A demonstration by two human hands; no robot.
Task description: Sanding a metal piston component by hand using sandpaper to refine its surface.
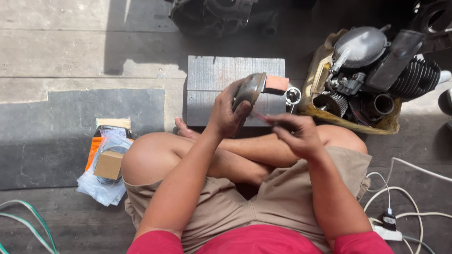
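Sitting cross-legged on the floor, we hold a grey metal part (250, 89) up in the left hand (225, 114), fingers wrapped closed around its lower edge. The part hangs in the air over our shins, in front of a grey block (212, 89) that lies on the floor beyond our feet. Its long axis tilts from the palm at lower left up toward the upper right, away from our body.

The right hand (295, 134) sits just beside it, lower and to the right, curled shut around a thin reddish tool (262, 117) whose tip points up-left at the part's underside. Tip and part look to be touching or nearly so; we cannot tell which. So the part lies up and left of the right hand, and the left hand is the nearer one, already gripping it.

A small orange block (276, 83) rests on the grey block just behind the part, and a yellow tub (314, 70) of engine pieces stands to the right.
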